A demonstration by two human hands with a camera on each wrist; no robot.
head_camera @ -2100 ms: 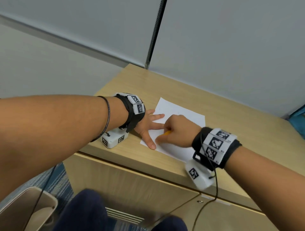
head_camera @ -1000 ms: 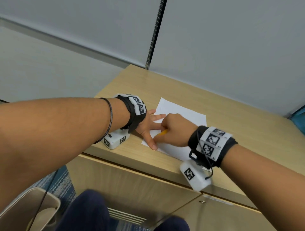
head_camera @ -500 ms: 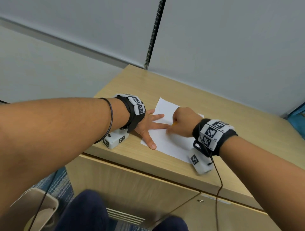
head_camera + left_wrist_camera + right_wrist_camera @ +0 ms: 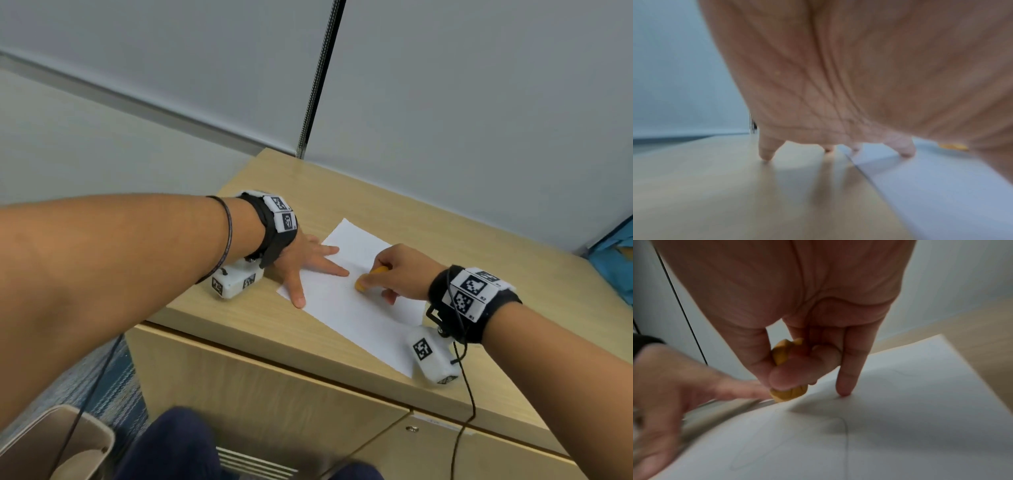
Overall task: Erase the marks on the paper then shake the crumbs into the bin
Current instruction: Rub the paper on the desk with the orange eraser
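From the head view I can't see pencil marks (image 4: 845, 433) on the paper (image 4: 356, 308); the right wrist view shows them faintly. Right hand (image 4: 402, 270) fingers pinch the yellow eraser (image 4: 368, 279); left hand (image 4: 301, 260) lies flat, fingers spread, on paper and tabletop (image 4: 411, 219).

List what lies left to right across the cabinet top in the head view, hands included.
White marker-tagged camera box under the left wrist → left hand flat on the white paper sheet's left edge → yellow eraser → right hand pinching it → blue object at far right.

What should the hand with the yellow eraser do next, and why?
Probably keep rubbing: the right hand pinches the eraser against the paper, faint pencil lines remain, and the left hand pins the sheet flat.
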